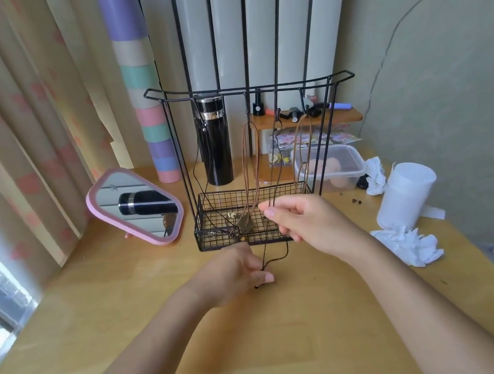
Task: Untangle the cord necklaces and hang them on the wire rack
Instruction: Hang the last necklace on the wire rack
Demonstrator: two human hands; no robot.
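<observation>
One wooden table [264,345] is carrying one black wire rack [255,86] near its far edge. Two brown cord necklaces [249,160] are hanging from the rack's hooks, reaching into its basket. One thin black cord necklace [287,246] is running down past the basket's front. The right hand [302,220] is pinching its strands above, and the left hand [239,269] is pinching its lower end at the table.

The one wide-angle camera is riding on the person's head at the near edge of the wooden table [280,343], looking forward and down. It is sitting close above the tabletop and facing the wire rack [225,200] standing centrally, farther back.
</observation>
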